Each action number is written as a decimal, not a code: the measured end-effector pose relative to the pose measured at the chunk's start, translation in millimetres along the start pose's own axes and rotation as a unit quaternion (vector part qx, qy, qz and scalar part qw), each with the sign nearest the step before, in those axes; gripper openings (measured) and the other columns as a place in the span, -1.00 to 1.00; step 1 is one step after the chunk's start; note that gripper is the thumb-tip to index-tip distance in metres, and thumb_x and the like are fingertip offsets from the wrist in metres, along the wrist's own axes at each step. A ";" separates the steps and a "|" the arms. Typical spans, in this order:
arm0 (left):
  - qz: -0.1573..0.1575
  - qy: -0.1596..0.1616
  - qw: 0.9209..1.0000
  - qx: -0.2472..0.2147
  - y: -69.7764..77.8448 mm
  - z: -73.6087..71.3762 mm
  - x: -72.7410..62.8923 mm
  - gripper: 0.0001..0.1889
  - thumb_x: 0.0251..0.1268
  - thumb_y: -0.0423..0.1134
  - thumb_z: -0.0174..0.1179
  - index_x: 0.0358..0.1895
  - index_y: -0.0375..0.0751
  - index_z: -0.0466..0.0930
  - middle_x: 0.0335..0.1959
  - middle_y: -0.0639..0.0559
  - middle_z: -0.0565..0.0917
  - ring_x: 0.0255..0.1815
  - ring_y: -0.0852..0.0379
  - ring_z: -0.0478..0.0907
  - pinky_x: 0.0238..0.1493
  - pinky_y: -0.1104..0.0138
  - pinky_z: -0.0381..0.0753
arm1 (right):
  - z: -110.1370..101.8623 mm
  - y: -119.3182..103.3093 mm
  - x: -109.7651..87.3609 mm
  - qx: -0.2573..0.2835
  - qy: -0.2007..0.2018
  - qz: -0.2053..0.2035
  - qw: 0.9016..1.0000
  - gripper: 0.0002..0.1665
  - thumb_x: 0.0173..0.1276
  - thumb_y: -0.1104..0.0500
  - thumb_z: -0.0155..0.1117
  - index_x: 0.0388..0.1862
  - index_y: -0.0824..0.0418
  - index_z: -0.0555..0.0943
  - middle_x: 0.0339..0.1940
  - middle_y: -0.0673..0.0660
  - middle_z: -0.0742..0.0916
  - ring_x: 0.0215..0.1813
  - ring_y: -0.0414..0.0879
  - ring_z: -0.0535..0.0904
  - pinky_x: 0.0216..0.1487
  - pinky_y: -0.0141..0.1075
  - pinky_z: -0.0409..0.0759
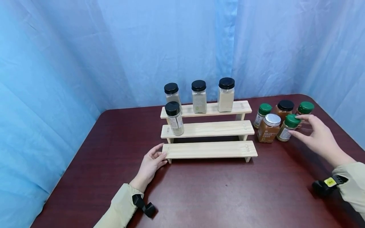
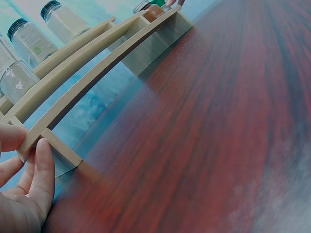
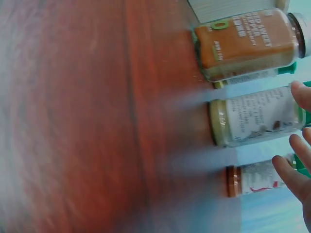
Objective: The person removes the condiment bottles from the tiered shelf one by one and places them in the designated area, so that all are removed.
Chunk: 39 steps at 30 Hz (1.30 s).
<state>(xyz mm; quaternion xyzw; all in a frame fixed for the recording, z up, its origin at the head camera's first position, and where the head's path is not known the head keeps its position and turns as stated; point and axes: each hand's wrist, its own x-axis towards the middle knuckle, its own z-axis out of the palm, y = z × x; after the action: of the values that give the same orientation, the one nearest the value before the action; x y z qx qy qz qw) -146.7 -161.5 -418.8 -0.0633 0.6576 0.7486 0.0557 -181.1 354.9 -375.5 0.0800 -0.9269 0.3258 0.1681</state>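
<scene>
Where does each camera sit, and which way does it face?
Head: on the head, facing forward and down at the wooden rack; left hand, right hand and sleeves show.
Left wrist: on that wrist, facing along the rack's lowest shelf; left fingers and a bit of right hand show.
Right wrist: on that wrist, facing the silver-lidded jar and front green-lidded jar, image sideways; right fingers show.
Head and right wrist share both jars.

the head camera looks forward and down over the tabletop [image 1: 214, 196] from farthest off. the left wrist view, tilted, looks closely along the rack [image 1: 211, 149], which both share; the right wrist view, sideways, closely faces jars [image 3: 260, 116] the head view shares.
</scene>
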 end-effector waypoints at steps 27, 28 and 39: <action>-0.001 -0.003 1.000 -0.002 -0.4 -0.7 -0.2 -0.44 0.33 -0.48 0.06 0.38 -0.31 0.20 -0.47 0.19 0.51 -0.45 0.37 0.50 -0.32 0.54 0.60 | 17.3 -103.9 5.2 0.164 0.062 -0.090 0.980 -0.47 0.20 0.47 0.26 0.15 0.23 0.42 -0.06 -0.25 0.55 -0.05 -0.47 0.50 -0.06 -0.75 0.42; -0.001 -0.003 1.000 -0.003 -0.4 -0.7 -0.1 -0.44 0.33 -0.48 0.06 0.38 -0.31 0.20 -0.47 0.19 0.51 -0.45 0.37 0.50 -0.32 0.54 0.60 | 20.6 -108.2 6.3 0.171 0.056 -0.097 0.979 -0.47 0.20 0.48 0.25 0.15 0.24 0.42 -0.06 -0.23 0.55 -0.04 -0.46 0.50 -0.05 -0.74 0.44; -0.001 -0.005 1.000 -0.008 0.4 -0.3 -0.4 -0.44 0.32 -0.49 0.06 0.38 -0.33 0.19 -0.48 0.18 0.51 -0.45 0.37 0.49 -0.33 0.55 0.60 | 50.8 -142.5 15.9 0.202 0.010 -0.130 0.971 -0.50 0.25 0.42 0.24 0.16 0.40 0.35 -0.06 -0.16 0.56 -0.03 -0.43 0.50 0.01 -0.70 0.44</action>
<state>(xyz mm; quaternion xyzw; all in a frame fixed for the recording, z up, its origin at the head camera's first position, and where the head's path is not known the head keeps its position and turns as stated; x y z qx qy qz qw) -146.4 -161.8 -418.3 -0.0608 0.6515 0.7540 0.0588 -172.3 211.8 -324.7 0.2282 -0.8220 0.4824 0.1989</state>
